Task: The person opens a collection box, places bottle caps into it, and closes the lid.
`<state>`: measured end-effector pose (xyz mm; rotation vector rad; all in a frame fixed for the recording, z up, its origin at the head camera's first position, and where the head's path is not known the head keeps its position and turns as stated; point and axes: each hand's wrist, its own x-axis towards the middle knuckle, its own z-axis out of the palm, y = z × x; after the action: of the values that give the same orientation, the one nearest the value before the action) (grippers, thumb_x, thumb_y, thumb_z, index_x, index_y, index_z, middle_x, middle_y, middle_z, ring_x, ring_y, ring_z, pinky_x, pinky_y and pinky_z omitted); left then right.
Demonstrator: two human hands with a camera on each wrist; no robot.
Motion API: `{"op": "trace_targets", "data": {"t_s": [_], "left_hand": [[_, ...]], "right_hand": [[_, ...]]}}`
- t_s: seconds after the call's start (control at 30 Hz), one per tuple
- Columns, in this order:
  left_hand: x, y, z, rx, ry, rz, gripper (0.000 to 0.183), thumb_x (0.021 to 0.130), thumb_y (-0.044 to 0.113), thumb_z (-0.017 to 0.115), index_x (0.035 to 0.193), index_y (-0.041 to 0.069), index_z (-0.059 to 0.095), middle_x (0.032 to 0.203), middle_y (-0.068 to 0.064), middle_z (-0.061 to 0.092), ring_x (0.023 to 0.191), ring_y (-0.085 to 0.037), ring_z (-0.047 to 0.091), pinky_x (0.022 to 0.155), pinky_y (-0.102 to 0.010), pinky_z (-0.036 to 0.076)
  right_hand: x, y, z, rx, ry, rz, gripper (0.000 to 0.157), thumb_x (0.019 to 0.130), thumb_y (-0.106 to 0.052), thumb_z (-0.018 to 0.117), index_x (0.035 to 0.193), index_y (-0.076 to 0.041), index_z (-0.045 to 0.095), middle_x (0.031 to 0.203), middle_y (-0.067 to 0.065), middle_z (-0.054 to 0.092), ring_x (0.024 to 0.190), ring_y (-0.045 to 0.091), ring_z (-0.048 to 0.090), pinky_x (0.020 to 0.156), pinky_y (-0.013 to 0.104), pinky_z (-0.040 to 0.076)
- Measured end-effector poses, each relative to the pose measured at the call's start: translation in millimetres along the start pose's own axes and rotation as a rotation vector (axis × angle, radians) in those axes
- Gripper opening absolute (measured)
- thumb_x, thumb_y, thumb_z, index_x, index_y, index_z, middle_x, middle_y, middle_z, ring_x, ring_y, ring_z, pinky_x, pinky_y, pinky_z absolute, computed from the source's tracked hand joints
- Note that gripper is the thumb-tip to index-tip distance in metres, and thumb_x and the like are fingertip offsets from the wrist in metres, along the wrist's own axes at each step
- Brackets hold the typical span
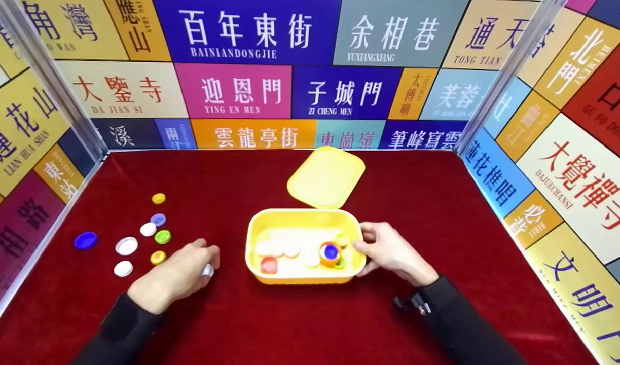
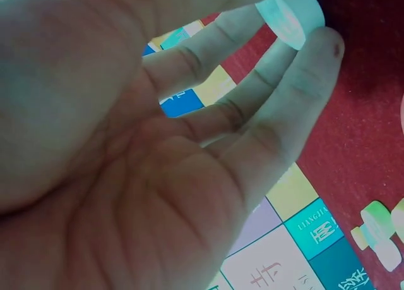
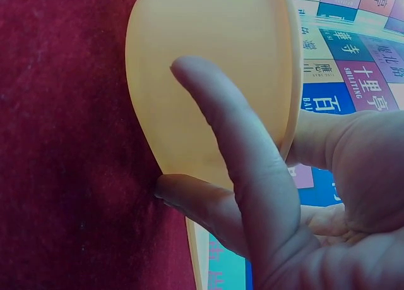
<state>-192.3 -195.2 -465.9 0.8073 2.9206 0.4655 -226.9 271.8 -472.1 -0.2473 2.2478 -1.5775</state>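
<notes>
My left hand (image 1: 173, 279) pinches a white bottle cap (image 2: 293, 18) between thumb and fingertips, low over the red cloth and left of the box. With my right hand (image 1: 391, 251) I grip the right end of a yellow plastic box (image 1: 253, 238); the right wrist view has its fingers (image 3: 237, 138) spread along the outer wall. Inside the box lie several white caps along the left and middle, a red cap (image 1: 269, 264) at the front left, and a blue cap (image 1: 331, 252) in an orange one at the right.
Left of my left hand, loose caps are scattered: a dark blue cap (image 1: 85, 241), a green cap (image 1: 162, 236), a yellow cap (image 1: 158, 198) and several others. A yellow lid (image 1: 327, 177) lies behind the box. Printed panels (image 1: 239, 91) wall in the back and sides.
</notes>
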Motion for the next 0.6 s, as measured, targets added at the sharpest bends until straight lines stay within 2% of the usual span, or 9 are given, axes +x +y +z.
{"op": "trace_targets", "data": {"t_s": [0.17,0.3,0.43,0.6], "left_hand": [[-0.7,-1.3,0.0,-0.014,0.012,0.018,0.023,0.09,-0.008,0.089,0.101,0.009,0.075,0.097,-0.007,0.065,0.083,-0.023,0.068,0.075,-0.037,0.061],[0.3,-1.0,-3.9,-0.032,0.058,0.049,0.023,0.092,-0.005,0.09,0.102,0.01,0.075,0.095,-0.007,0.065,0.082,-0.02,0.066,0.073,-0.036,0.059],[4.7,0.6,-6.7,-0.013,0.163,0.122,0.027,0.091,-0.004,0.092,0.103,0.01,0.074,0.095,-0.005,0.064,0.083,-0.02,0.067,0.074,-0.037,0.06],[14.8,9.2,-11.0,0.055,0.354,0.223,0.029,0.088,-0.009,0.092,0.105,0.006,0.074,0.095,-0.008,0.064,0.085,-0.026,0.069,0.077,-0.039,0.064]], "right_hand": [[0.5,0.4,0.6,0.0,0.002,0.004,0.041,0.112,-0.003,0.065,0.151,0.007,0.065,0.143,0.03,0.077,0.098,0.043,0.087,0.072,0.049,0.075],[1.0,0.1,0.4,-0.008,0.004,0.008,0.041,0.112,-0.002,0.065,0.152,0.007,0.065,0.142,0.03,0.078,0.099,0.044,0.087,0.072,0.049,0.074],[1.3,0.0,0.0,-0.011,0.008,0.006,0.04,0.112,-0.002,0.065,0.152,0.007,0.065,0.141,0.03,0.078,0.099,0.045,0.087,0.072,0.049,0.074],[0.0,-0.2,-0.5,-0.008,0.008,0.006,0.041,0.113,-0.002,0.065,0.153,0.008,0.065,0.142,0.031,0.077,0.1,0.046,0.087,0.072,0.05,0.074]]}}
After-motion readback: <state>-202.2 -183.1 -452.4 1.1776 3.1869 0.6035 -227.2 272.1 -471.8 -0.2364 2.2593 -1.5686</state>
